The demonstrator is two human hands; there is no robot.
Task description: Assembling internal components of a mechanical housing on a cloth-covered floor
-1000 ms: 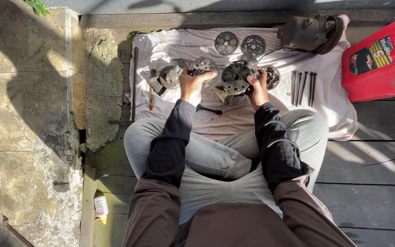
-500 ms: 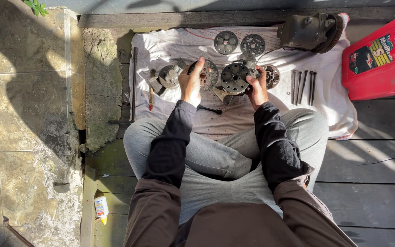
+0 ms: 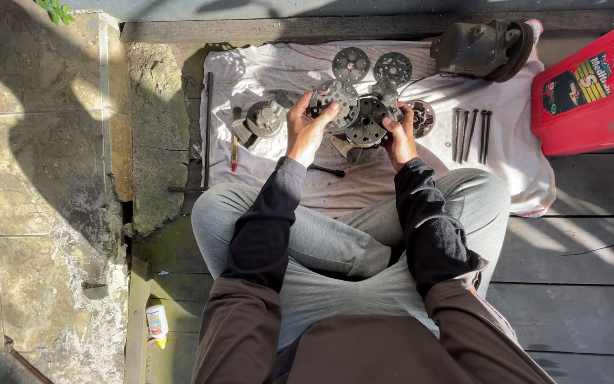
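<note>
I sit cross-legged before a white cloth (image 3: 264, 60) spread with metal machine parts. My left hand (image 3: 305, 131) grips a round perforated metal disc (image 3: 334, 99), lifted and tilted toward me. My right hand (image 3: 399, 135) holds a second round metal disc assembly (image 3: 367, 122) just beside it; the two parts touch or overlap near the middle. Under them a small wedge-shaped metal piece (image 3: 346, 148) lies on the cloth.
Two more discs (image 3: 350, 64) (image 3: 392, 68) lie at the cloth's far edge, a grey housing part (image 3: 264, 117) to the left, several long bolts (image 3: 470, 131) to the right, a dark compressor body (image 3: 481, 46) at back right. A red container (image 3: 591, 92) stands right. A screwdriver (image 3: 234, 149) lies left.
My left hand has raised its disc from the cloth and brought it right, up against the disc in my right hand. The right hand has barely moved.
</note>
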